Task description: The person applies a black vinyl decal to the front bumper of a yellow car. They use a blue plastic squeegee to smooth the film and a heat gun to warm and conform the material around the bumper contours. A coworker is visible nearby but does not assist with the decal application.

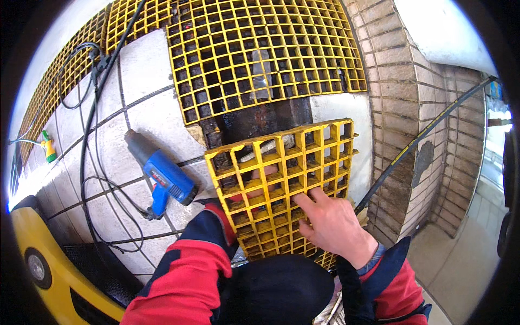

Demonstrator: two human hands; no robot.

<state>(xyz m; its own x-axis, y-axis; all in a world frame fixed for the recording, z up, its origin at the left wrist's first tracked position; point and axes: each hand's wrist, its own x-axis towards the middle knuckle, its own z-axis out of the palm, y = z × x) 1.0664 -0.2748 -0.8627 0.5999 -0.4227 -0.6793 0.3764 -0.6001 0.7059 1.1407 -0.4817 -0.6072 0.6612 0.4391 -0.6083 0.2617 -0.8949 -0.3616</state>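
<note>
A yellow floor grating section (281, 187) stands tilted in front of me, lifted at its far side over a dark drain channel (254, 120). My right hand (336, 225) is on its upper face, fingers bent into the cells and closed on the bars. Behind the grating, my left hand (265, 176) shows only in pieces through the cells; its red and navy sleeve runs under the left edge. How its fingers lie is hidden. A pale piece of debris (268, 147) shows through the bars near the far edge.
A blue heat gun (167, 176) lies on white tiles to the left, among black cables (89, 135). More yellow grating (260, 49) covers the channel ahead. A yellow-green hose fitting (49, 147), a yellow machine (59, 260), a black hose (417, 141) and a tiled wall (390, 76) surround this spot.
</note>
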